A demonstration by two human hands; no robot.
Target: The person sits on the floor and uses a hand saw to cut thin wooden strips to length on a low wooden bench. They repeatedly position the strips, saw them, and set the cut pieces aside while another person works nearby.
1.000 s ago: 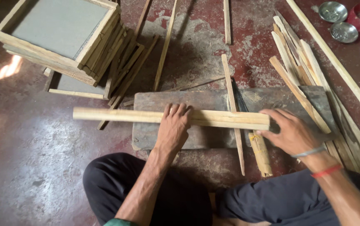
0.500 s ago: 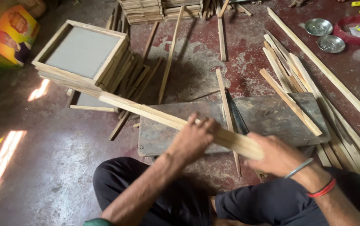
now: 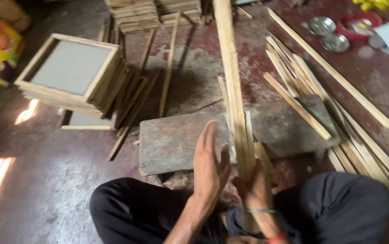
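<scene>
pale wooden slat point(image 3: 233, 90) stands on end over the grey slab point(image 3: 181, 140), right hand point(image 3: 255, 190) closed round its lower end, left hand point(image 3: 210, 167) open flat just beside it; it looks light, stiff, splintery, best gripped low

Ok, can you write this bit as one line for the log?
right hand: grips long wooden strip, pointing away | left hand: open, beside strip | below: stone slab | left: stacked wooden frames
</scene>
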